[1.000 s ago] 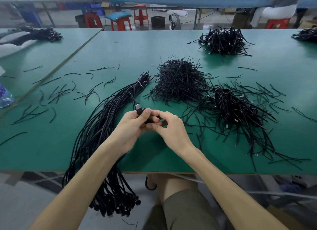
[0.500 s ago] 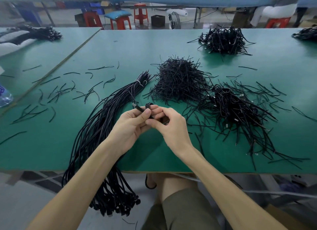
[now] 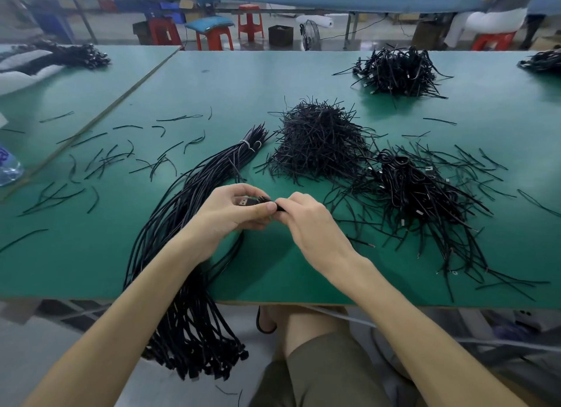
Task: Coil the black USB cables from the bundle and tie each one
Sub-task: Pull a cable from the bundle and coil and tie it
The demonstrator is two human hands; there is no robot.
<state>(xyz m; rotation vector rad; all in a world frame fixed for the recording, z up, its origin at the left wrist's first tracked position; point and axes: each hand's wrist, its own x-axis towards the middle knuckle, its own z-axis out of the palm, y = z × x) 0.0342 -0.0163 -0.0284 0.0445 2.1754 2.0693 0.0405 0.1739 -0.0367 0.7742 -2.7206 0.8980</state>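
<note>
My left hand (image 3: 230, 212) grips a small coiled black USB cable (image 3: 263, 200), its metal plug showing between thumb and fingers. My right hand (image 3: 306, 218) pinches the same coil from the right side, above the green table (image 3: 91, 255). The long bundle of black USB cables (image 3: 194, 200), tied with a white band near its far end, lies under my left wrist and hangs over the table's near edge. A heap of black twist ties (image 3: 318, 139) sits just beyond my hands. A pile of coiled cables (image 3: 425, 191) lies to the right.
Loose black ties (image 3: 100, 160) are scattered over the left of the table. Another coiled-cable pile (image 3: 397, 72) sits at the far right, and one more (image 3: 543, 61) at the right edge. A plastic bottle (image 3: 9, 166) stands at the left edge. Stools and benches stand beyond.
The coil has turned in my hands, so the plug now points left under my left thumb. My right hand has shifted its pinch onto the coil's right end.
</note>
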